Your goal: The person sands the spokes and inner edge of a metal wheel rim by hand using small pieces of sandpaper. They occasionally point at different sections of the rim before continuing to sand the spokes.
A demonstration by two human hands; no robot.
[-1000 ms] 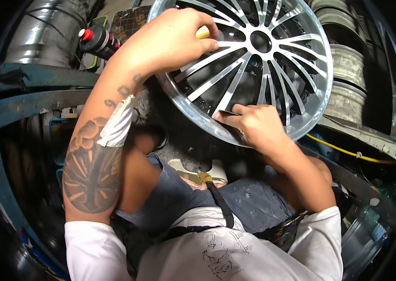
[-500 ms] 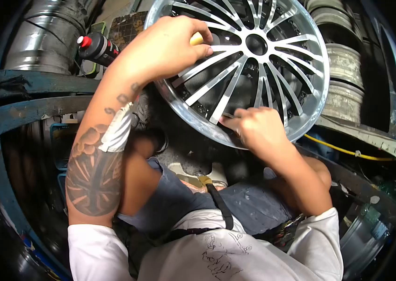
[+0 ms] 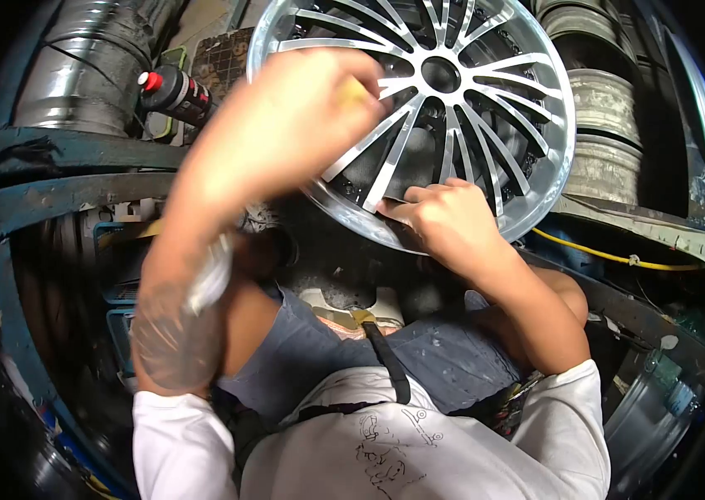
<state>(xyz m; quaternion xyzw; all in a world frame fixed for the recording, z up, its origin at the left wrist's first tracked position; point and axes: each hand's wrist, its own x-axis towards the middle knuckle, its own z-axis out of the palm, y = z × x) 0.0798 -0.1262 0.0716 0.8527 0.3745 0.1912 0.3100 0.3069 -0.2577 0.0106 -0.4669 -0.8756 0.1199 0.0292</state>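
Right of a black, red-capped plastic bottle [image 3: 179, 97], the blurred left hand [image 3: 319, 112] curls around a small yellow object [image 3: 354, 90] over a silver multi-spoke metal wheel [image 3: 464, 80], top centre. The right hand [image 3: 450, 221] pinches a thin dark sheet [image 3: 397, 200] on a lower spoke [image 3: 394, 158], apparently rubbing; longer strokes call for clearing the raised rim [image 3: 549, 197]. Stacked grey rims [image 3: 606, 100] crowd the right; open room lies below.
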